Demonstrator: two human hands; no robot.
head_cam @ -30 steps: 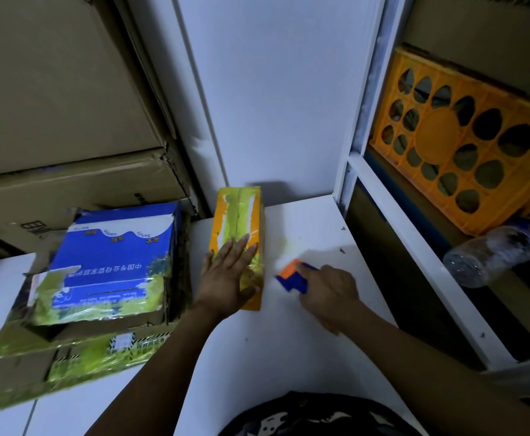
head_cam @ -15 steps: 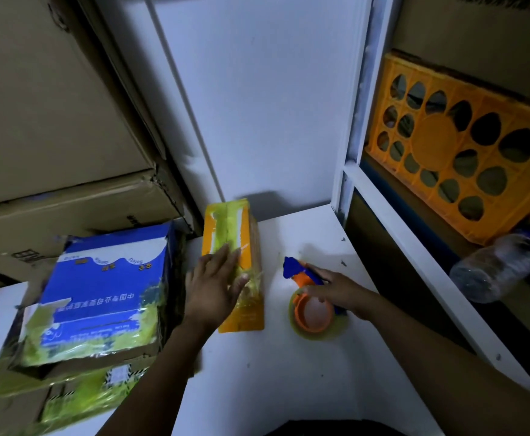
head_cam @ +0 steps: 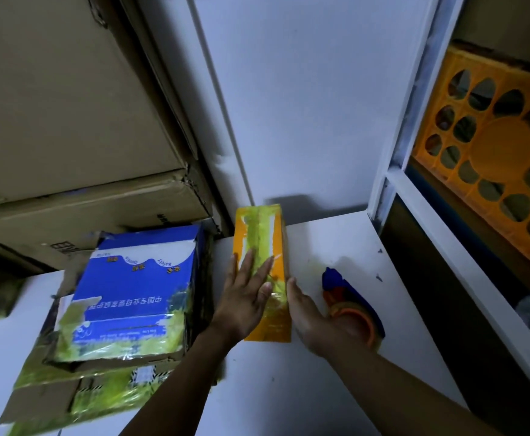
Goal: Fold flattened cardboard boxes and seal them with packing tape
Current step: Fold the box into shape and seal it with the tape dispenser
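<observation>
The orange box (head_cam: 280,247) is pressed on top by the spread left hand (head_cam: 244,301), its right side touched by the flat right hand (head_cam: 315,317).

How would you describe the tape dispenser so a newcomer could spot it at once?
Start at the white table. Right of the orange box and the right hand lies the tape dispenser. Unlike the cardboard boxes, it is a small plastic tool, blue with an orange hub.
</observation>
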